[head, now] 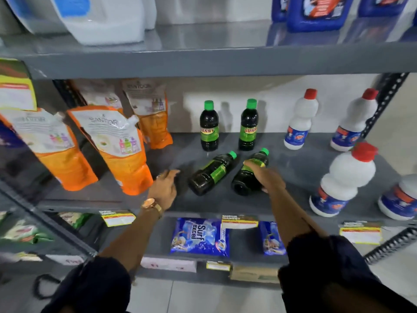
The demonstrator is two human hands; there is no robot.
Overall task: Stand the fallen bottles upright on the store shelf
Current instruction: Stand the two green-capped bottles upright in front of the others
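Near the shelf's (293, 168) front edge, your right hand (268, 177) grips one fallen bottle (248, 177).
Tip it onto its base next; your left hand (164, 188), open, hovers beside the other fallen bottle (212, 175), ready to grasp.

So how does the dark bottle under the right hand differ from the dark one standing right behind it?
The bottle under the right hand lies on its side, its green cap pointing to the back of the shelf; the standing bottle is upright, cap on top. The right hand grips the fallen one; nothing touches the standing one. The standing bottle's label reads SUNNY; the fallen one's is partly covered. Both are dark with green caps and green labels.
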